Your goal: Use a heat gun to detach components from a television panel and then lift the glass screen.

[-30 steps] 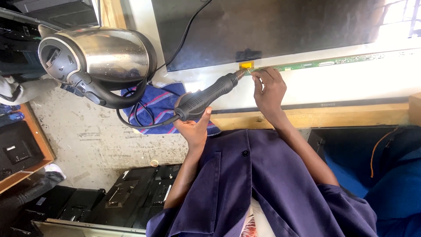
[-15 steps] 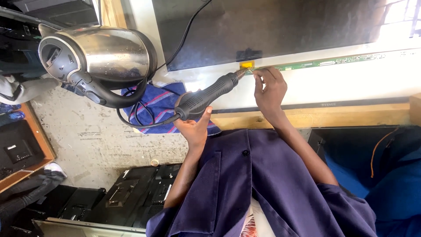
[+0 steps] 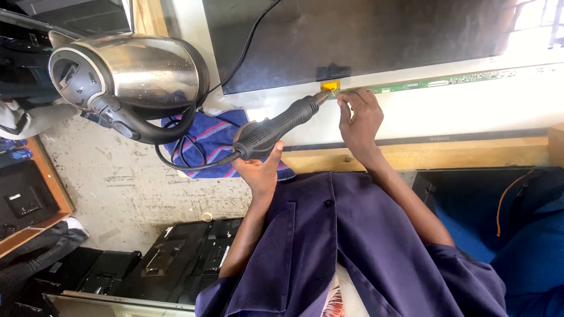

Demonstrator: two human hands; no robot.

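1. I'm seeing the left hand (image 3: 260, 170) wrapping its fingers around the grip of a dark hot-air tool (image 3: 281, 125), thumb up along the side.
2. The tool is lying at a slant, its nozzle tip pointing at a small yellow flex tab (image 3: 329, 86) on the edge of the panel.
3. The right hand (image 3: 359, 117) is resting on the white panel frame (image 3: 470, 108), fingers pressed together and pinching at the yellow tab, right beside the nozzle tip.
4. The tab is sitting at the left end of a thin green circuit strip (image 3: 446, 81), which is running along the lower edge of the dark screen (image 3: 364, 35).
5. A black cord (image 3: 182, 161) is trailing from the tool over a blue striped cloth (image 3: 211, 138).
6. A steel kettle (image 3: 132, 73) is standing left of the screen, just above the cloth.
7. A purple shirt (image 3: 352, 246) is filling the lower frame.
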